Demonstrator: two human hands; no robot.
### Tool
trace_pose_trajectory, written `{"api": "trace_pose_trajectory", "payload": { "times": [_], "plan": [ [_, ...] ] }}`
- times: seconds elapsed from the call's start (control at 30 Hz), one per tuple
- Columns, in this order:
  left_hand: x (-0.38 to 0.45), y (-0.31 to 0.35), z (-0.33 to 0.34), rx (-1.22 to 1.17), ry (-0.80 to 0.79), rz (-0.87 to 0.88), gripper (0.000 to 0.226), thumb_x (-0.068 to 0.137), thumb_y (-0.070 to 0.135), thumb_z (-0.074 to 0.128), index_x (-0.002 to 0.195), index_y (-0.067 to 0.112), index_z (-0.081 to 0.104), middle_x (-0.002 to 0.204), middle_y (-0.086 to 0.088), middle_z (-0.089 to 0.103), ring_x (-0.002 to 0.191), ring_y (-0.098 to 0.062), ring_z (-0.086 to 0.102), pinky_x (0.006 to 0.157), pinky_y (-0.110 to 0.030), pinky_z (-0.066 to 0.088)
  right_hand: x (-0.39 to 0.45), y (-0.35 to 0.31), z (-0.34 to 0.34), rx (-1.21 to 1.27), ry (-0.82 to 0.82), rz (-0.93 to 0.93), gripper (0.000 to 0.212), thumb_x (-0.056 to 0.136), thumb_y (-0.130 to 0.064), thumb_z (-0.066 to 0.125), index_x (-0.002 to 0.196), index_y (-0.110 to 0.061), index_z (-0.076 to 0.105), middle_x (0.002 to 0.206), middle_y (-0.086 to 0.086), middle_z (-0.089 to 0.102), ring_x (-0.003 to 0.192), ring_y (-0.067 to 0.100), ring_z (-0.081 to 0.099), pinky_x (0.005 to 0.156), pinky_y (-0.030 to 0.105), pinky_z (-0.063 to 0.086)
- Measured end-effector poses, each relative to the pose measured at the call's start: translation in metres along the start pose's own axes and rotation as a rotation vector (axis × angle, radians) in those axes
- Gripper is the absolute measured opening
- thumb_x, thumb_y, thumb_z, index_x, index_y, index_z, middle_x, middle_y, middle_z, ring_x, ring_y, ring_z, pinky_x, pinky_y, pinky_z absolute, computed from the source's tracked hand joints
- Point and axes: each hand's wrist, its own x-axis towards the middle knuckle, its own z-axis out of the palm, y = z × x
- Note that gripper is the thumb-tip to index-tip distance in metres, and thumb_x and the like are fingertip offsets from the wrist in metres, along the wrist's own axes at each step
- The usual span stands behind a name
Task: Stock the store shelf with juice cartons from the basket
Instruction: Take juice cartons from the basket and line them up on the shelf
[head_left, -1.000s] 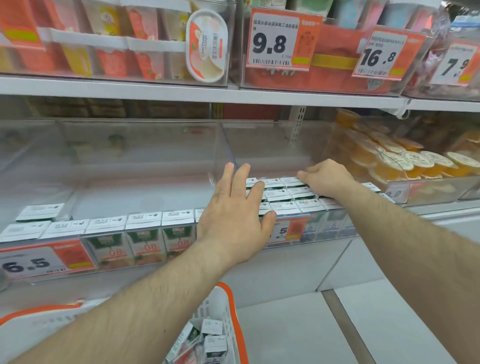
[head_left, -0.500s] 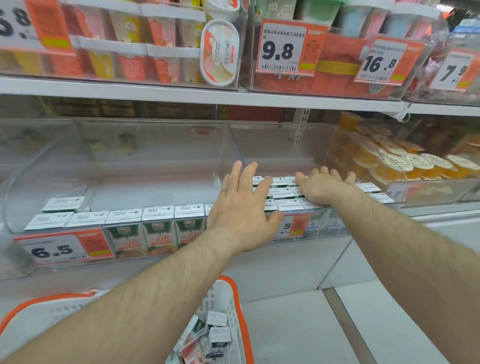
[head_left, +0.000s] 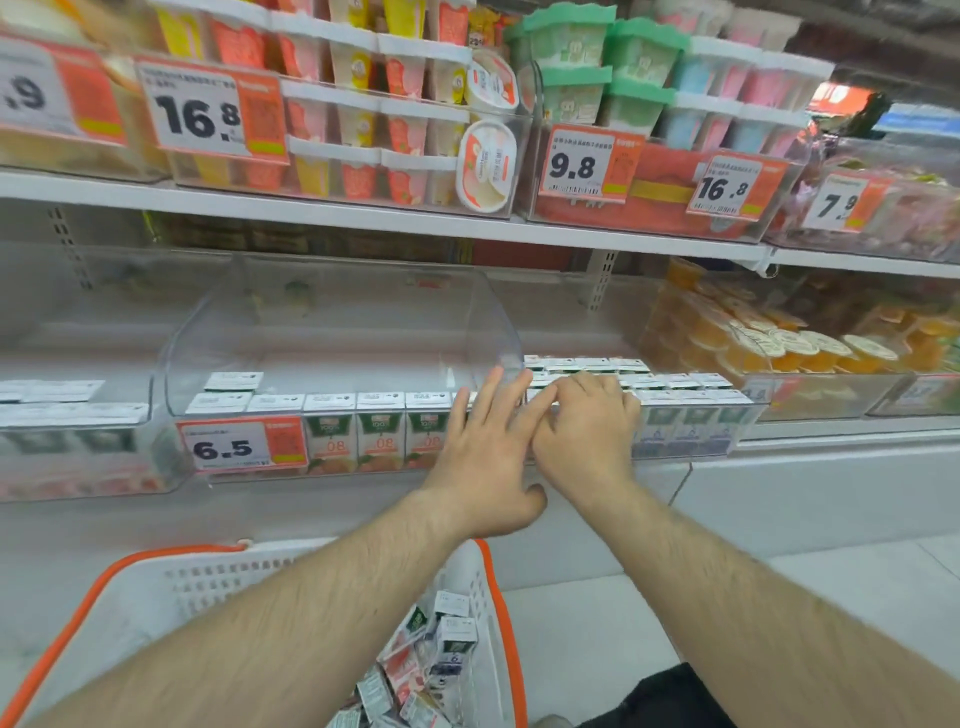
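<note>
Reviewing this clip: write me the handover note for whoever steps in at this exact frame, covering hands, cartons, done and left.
Left hand: open, fingers straight on the carton tops at the clear divider; no grip on anything.
Right hand: fingers on the tops of the shelf cartons; whether it pinches one cannot be told.
Done: several rows of cartons stand in the right bin; orange-labelled cartons line the front of the left bin.
Left: more cartons lie in the basket; the left bin has room behind its front row.
</note>
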Motion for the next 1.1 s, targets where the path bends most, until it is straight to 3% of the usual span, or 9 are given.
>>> {"api": "trace_pose_trajectory", "payload": {
  "times": [0.1, 0.23, 0.4, 0.47, 0.53, 0.67, 0.83, 1.0, 1.1],
  "plan": [
    [-0.037, -0.016, 0.002, -0.083, 0.028, -0.048, 0.102, 0.075, 0.034, 0.062, 0.154, 0.036, -0.002, 0.162, 0.008, -0.008, 0.147, -0.013, -0.021, 0.120, -0.044, -0.008, -0.022, -0.026, 0.005, 0.122, 0.027, -0.088, 0.027, 0.072, -0.028, 0.037, 0.062, -0.013, 0.058, 0.066, 0.003, 0.060, 0.073, 0.030, 0.055, 0.068, 0.035, 0.025],
    [-0.089, -0.042, 0.008, -0.191, 0.019, -0.152, 0.100, 0.073, 0.033, 0.059, 0.154, 0.038, 0.002, 0.161, 0.010, -0.002, 0.148, -0.012, -0.004, 0.120, -0.043, 0.006, -0.050, -0.058, 0.020, 0.223, -0.080, -0.210, 0.031, 0.074, -0.026, 0.037, 0.064, -0.010, 0.061, 0.068, 0.006, 0.062, 0.074, 0.031, 0.054, 0.069, 0.035, 0.030],
    [-0.140, -0.081, 0.022, -0.411, -0.057, -0.398, 0.092, 0.079, 0.022, 0.064, 0.150, 0.047, 0.010, 0.155, 0.024, 0.002, 0.131, -0.023, 0.041, 0.100, -0.043, 0.043, -0.080, -0.086, 0.048, 0.210, -0.381, -0.178, 0.015, 0.085, -0.018, 0.053, 0.088, -0.014, 0.068, 0.096, 0.003, 0.069, 0.099, 0.028, 0.052, 0.078, 0.034, 0.028],
    [-0.155, -0.096, 0.031, -0.485, -0.089, -0.520, 0.085, 0.084, 0.020, 0.063, 0.150, 0.043, 0.015, 0.155, 0.018, 0.011, 0.125, -0.019, 0.045, 0.093, -0.041, 0.049, -0.092, -0.091, 0.061, 0.188, -0.514, -0.125, 0.017, 0.088, -0.019, 0.054, 0.093, -0.014, 0.069, 0.100, 0.003, 0.068, 0.104, 0.028, 0.051, 0.085, 0.034, 0.034],
    [-0.168, -0.111, 0.043, -0.536, -0.116, -0.636, 0.077, 0.087, 0.020, 0.062, 0.150, 0.038, 0.022, 0.152, 0.007, 0.026, 0.119, -0.017, 0.050, 0.089, -0.037, 0.050, -0.103, -0.094, 0.074, 0.164, -0.659, -0.078, 0.019, 0.090, -0.021, 0.053, 0.092, -0.014, 0.071, 0.097, 0.003, 0.069, 0.103, 0.028, 0.055, 0.086, 0.033, 0.041],
    [-0.199, -0.140, 0.064, -0.518, -0.278, -0.772, 0.050, 0.091, 0.020, 0.059, 0.139, 0.022, 0.048, 0.135, 0.003, 0.053, 0.102, -0.013, 0.056, 0.081, -0.024, 0.045, -0.119, -0.088, 0.100, 0.196, -0.985, 0.115, 0.017, 0.091, -0.017, 0.053, 0.079, -0.019, 0.066, 0.077, -0.001, 0.064, 0.071, 0.018, 0.058, 0.058, 0.025, 0.042],
    [-0.247, -0.166, 0.092, -0.340, -0.611, -0.772, 0.036, 0.092, 0.019, 0.055, 0.128, 0.019, 0.060, 0.130, -0.001, 0.060, 0.106, -0.017, 0.058, 0.091, -0.028, 0.049, -0.157, -0.068, 0.141, 0.228, -1.193, 0.278, 0.022, 0.090, -0.008, 0.052, 0.070, -0.007, 0.060, 0.074, 0.007, 0.057, 0.073, 0.024, 0.057, 0.061, 0.027, 0.042],
    [-0.262, -0.175, 0.118, -0.318, -0.767, -0.769, 0.041, 0.092, 0.023, 0.054, 0.132, 0.021, 0.057, 0.137, 0.000, 0.055, 0.121, -0.019, 0.052, 0.102, -0.034, 0.045, -0.204, -0.067, 0.171, 0.085, -1.532, 0.095, 0.015, 0.094, -0.019, 0.053, 0.081, -0.014, 0.058, 0.084, 0.004, 0.056, 0.065, 0.014, 0.048, 0.064, 0.025, 0.041],
    [-0.268, -0.176, 0.132, -0.276, -0.873, -0.743, 0.046, 0.089, 0.032, 0.057, 0.134, 0.024, 0.055, 0.140, 0.001, 0.052, 0.122, -0.020, 0.052, 0.101, -0.037, 0.046, -0.226, -0.068, 0.177, -0.034, -1.632, -0.061, 0.016, 0.096, -0.020, 0.051, 0.103, -0.009, 0.060, 0.101, 0.009, 0.061, 0.096, 0.024, 0.058, 0.071, 0.026, 0.043]
  ]
}}
